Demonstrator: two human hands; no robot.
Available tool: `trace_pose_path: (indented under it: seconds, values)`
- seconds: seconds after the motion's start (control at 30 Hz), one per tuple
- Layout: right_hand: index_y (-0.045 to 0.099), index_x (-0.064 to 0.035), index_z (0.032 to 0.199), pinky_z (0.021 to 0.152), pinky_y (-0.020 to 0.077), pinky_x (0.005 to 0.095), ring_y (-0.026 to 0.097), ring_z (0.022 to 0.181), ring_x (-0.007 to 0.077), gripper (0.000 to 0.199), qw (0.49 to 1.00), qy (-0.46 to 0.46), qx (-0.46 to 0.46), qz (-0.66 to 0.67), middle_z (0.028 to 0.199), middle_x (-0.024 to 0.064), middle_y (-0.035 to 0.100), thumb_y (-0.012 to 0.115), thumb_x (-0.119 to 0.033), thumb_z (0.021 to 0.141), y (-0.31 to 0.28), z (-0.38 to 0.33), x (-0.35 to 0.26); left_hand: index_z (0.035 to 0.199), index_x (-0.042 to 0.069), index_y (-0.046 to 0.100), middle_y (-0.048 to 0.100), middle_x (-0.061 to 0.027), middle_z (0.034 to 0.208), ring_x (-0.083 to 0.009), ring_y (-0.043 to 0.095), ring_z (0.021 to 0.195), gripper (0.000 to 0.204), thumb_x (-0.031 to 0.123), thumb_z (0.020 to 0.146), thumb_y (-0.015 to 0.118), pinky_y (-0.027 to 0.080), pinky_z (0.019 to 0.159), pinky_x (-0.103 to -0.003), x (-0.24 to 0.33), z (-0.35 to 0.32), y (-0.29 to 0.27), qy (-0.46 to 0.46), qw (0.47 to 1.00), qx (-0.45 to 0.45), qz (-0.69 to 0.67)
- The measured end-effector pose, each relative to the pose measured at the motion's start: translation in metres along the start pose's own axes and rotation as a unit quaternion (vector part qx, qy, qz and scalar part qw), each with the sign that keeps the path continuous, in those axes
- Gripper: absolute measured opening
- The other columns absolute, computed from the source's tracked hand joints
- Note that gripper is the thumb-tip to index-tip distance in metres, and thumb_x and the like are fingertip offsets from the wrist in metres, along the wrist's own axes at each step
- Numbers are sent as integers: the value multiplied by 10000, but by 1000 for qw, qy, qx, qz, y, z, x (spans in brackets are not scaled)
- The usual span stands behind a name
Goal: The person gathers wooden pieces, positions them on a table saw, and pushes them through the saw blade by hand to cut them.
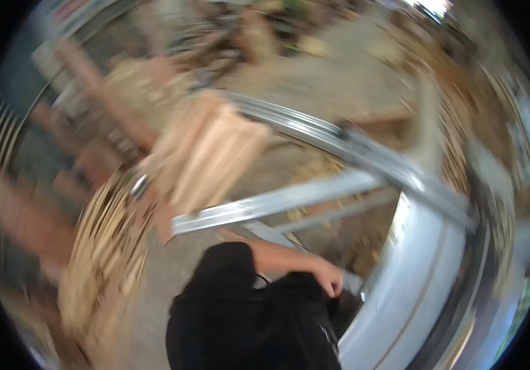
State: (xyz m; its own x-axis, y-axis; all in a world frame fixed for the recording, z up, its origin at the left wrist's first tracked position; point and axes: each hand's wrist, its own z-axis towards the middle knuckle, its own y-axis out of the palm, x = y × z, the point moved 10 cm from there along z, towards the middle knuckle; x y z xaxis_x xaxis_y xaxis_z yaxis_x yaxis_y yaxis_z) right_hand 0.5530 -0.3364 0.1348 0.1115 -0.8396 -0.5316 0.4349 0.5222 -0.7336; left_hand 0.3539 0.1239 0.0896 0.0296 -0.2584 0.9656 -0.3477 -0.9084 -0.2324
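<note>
The left hand is positioned just off the left edge of a long, pale grey machine table, toward the near part of that edge. The forearm extends from left to right beyond the black clothing. The fingers are curled; motion blur prevents telling whether they are clamped on the grey metal part directly beside them. This part is located between the hand and the table's left edge. The right hand is out of view; its state cannot be told.

A metal frame projects leftward from the table's far end. At the frame's left end, a row of pale wood pieces spans the space between the upper rail and the lower bar; contact is too blurred to confirm. A pile of thin wood strips is situated farther left, apart from the table.
</note>
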Motion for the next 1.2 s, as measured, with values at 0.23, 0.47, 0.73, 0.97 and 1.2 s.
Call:
trace_pose_path:
  seconds: [0.23, 0.47, 0.73, 0.97, 1.2]
  values:
    - [514, -11, 1077, 836, 433, 425, 508, 992, 266, 210, 918, 294, 265, 42, 1143, 199, 498, 599, -102, 908, -125, -115, 21, 1044, 50, 714, 601, -140, 1292, -315, 504, 1300, 249, 227, 877, 766, 377, 1085, -471, 148, 16, -41, 128, 941, -252, -184]
    - [474, 3, 1085, 884, 406, 398, 449, 1036, 241, 228, 988, 144, 41, 46, 1191, 147, 441, 570, -83, 897, -128, -163, -94, 904, 16, 613, 641, -120, 1050, -273, 617, 1014, 101, 105, 909, 662, 476, 914, -348, 52, 95, -115, -25, 993, 48, -106]
    - [516, -8, 872, 742, 452, 443, 529, 899, 398, 183, 974, -90, -178, 107, 1080, 237, 511, 660, -27, 759, -72, -148, -146, 1486, 6, 354, 531, -282, 1326, -452, 518, 1231, 802, 426, 883, 673, 414, 1028, -482, -83, -30, -49, -259, 905, 185, 283]
    - [576, -53, 855, 655, 487, 473, 583, 769, 387, 183, 934, -207, -281, 76, 1063, 216, 537, 668, -86, 701, -24, -124, -127, 1440, 61, 420, 557, -196, 1278, -397, 539, 1167, 700, 417, 890, 667, 417, 961, -512, -49, -35, -39, -194, 831, 250, 458]
    - [591, -54, 885, 710, 526, 431, 635, 832, 368, 219, 937, -183, -279, 104, 1117, 152, 592, 668, -74, 680, -26, -98, -99, 1459, 84, 407, 568, -166, 1264, -377, 544, 1173, 716, 472, 901, 632, 416, 961, -513, -54, -37, -37, -198, 796, 255, 512]
